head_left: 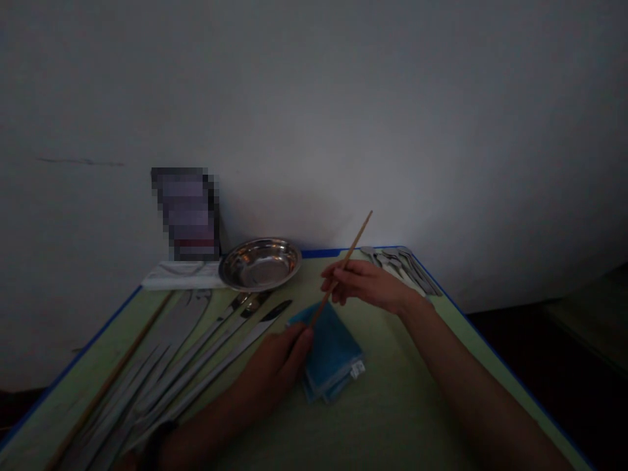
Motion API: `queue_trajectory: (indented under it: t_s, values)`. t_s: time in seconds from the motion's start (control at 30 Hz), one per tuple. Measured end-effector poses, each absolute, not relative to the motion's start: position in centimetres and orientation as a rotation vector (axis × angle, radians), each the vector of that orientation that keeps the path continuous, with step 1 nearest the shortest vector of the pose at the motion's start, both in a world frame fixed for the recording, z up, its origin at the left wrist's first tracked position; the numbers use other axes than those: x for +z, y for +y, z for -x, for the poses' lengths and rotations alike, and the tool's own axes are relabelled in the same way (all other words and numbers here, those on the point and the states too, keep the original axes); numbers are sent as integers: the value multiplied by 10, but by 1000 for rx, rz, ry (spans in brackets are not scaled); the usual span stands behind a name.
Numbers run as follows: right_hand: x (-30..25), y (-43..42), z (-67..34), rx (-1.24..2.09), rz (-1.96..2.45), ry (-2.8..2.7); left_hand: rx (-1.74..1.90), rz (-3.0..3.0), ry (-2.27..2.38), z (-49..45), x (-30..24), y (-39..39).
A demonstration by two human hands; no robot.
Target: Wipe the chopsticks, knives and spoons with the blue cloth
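My right hand (pixel 366 286) pinches a thin wooden chopstick (pixel 350 252) that slants up to the right, its lower tip touching a folded blue cloth (pixel 331 356). My left hand (pixel 279 363) rests on the left edge of that cloth, fingers curled against it. The cloth lies on a pale green table (pixel 402 405) with a blue edge.
Several long metal utensils (pixel 196 353) and a wooden stick (pixel 112 376) lie on the left. A steel bowl (pixel 260 263) and a white folded cloth (pixel 184 275) sit at the back by the wall. Several spoons (pixel 402 265) lie at the back right.
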State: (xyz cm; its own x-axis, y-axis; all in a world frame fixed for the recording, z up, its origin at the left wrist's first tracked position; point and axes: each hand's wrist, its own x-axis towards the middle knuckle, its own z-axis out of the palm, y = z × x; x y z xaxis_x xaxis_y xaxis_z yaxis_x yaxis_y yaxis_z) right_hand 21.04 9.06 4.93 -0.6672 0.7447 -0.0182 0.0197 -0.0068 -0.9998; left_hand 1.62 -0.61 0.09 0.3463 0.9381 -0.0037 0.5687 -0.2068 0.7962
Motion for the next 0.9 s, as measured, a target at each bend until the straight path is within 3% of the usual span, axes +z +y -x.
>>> queue_trajectory:
  t_s: [0.13, 0.27, 0.6, 0.9]
  values:
    - [51, 100, -223, 1423, 974, -1621, 555, -2065, 1224, -17, 4, -8]
    - [51, 110, -251, 983, 1465, -1959, 443, -2218, 1182, -17, 2, -8]
    - [39, 110, -254, 599, 2038, -2218, 418, -2261, 1192, -17, 1, -8]
    - [35, 111, -254, 282, 2171, -2217, 428, -2265, 1174, -16, 1, -8]
